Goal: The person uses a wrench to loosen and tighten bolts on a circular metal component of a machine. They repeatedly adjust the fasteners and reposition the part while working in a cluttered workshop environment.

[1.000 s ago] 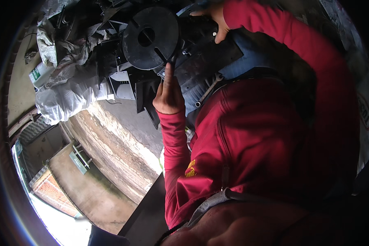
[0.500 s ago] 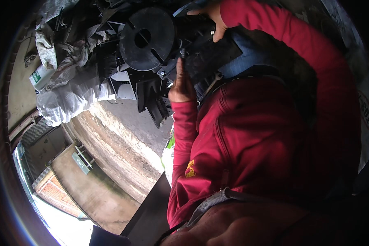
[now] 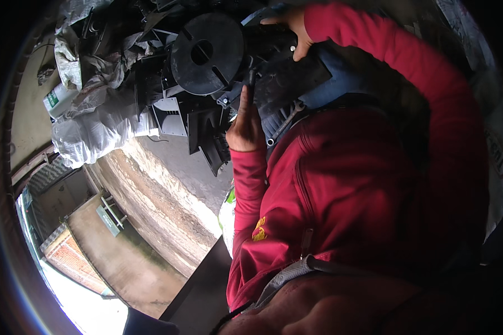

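Note:
My left hand (image 3: 244, 129) is closed around a slim dark tool (image 3: 252, 75), its index finger stretched up along the shaft. The tool's far end meets a black metal assembly (image 3: 285, 75) resting across my lap; the exact contact is too dark to make out. Thumb and fingers of my right hand (image 3: 294, 29) span the assembly's far right part and grip it. A black round disc (image 3: 229, 44) with a centre hole and two slots sits at the assembly's left end. Below it a bolt head (image 3: 225, 101) shows. On my lap lies a combination wrench (image 3: 285, 124).
Black metal brackets (image 3: 201, 131) are piled left of the assembly. Beside them lie crumpled clear plastic wrapping (image 3: 98, 139) and a white container (image 3: 58, 100). A dark flat panel (image 3: 198, 285) stands near my left elbow, above a concrete floor (image 3: 134, 262).
My left hand has drawn slightly toward me with the tool, showing more of its shaft. The disc sits slightly further right in the picture. My right hand keeps its grip; more of the wrench shows.

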A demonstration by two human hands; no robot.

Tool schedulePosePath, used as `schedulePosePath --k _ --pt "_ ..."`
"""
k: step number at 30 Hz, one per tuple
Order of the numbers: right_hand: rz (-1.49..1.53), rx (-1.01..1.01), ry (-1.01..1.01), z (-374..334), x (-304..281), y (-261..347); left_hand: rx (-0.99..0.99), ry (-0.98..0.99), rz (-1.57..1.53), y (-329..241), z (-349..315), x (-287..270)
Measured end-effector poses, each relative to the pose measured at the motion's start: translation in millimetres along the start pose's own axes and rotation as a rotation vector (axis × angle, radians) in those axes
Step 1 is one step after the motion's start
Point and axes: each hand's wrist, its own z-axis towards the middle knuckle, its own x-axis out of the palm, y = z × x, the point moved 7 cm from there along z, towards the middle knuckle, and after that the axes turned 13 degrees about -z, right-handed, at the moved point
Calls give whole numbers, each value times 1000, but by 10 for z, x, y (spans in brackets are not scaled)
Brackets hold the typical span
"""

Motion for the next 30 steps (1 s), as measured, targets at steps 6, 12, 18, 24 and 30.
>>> schedulePosePath --k 6,12,18,24,30 --pt "-43 2 -3 6 -143 133 -53 -40 119 245 -170 154" --pt "73 24 -55 -62 -10 75 73 -127 -57 -103 -70 -113" --pt "91 -14 -120 -52 105 -86 20 -58 -63 -238 -56 -136" --pt "91 -21 -65 -25 52 35 -136 -25 201 197 -307 326" --pt "147 35 -23 -178 -142 136 -72 -122 -323 -182 -51 -97"
